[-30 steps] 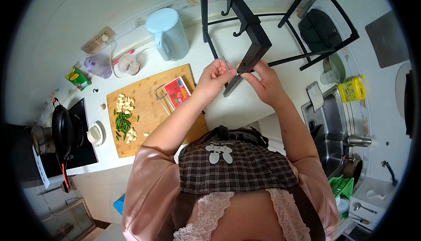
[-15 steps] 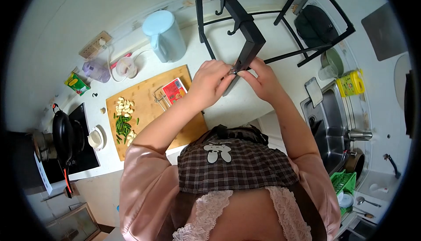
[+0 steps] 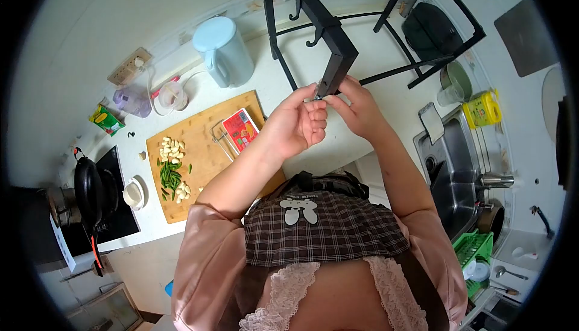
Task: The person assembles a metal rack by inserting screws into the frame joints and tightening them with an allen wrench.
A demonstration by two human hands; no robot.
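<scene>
A black metal rack (image 3: 333, 37) with hooks along its front bar stands on the white counter. At the lower end of that bar, my left hand (image 3: 298, 123) is turned palm up, fingers curled. Its thumb and index finger pinch at a small shiny metal piece (image 3: 318, 97), too small to name. My right hand (image 3: 359, 109) grips the end of the rack's bar from the other side, its thumb near the metal piece and some fingers hidden behind the bar.
On the left lies a wooden cutting board (image 3: 208, 144) with garlic cloves (image 3: 172, 148), green chilies (image 3: 170, 175) and a red package (image 3: 240, 129). A blue pitcher (image 3: 224, 52) stands behind it. To the right are a sink (image 3: 451, 174), a phone (image 3: 430, 122) and a yellow container (image 3: 483, 111).
My left hand has rolled over from back-up to palm up at the bar's end, its fingers now curled in view. The right hand stays at the bar. The view has shifted slightly.
</scene>
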